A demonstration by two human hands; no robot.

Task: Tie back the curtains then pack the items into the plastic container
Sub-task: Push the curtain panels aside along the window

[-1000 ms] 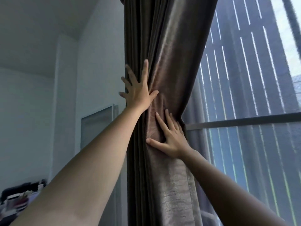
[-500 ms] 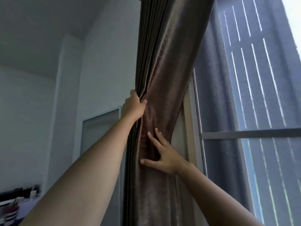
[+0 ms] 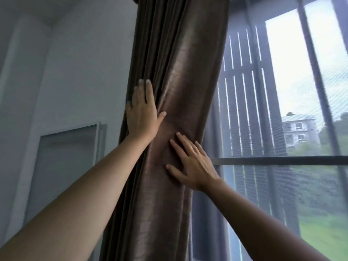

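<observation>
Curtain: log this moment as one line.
curtain: bunched, not yet tied | left hand: flat on left folds | right hand: flat on front, lower | nothing gripped

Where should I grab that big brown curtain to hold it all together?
Probably round its middle, where the curtain is gathered into one thick column of folds. Come from both sides: the left hand lies flat on the pleated wall-side edge, the right hand flat on the smooth front, lower down. Curling fingers round from there should hug the bundle.
</observation>
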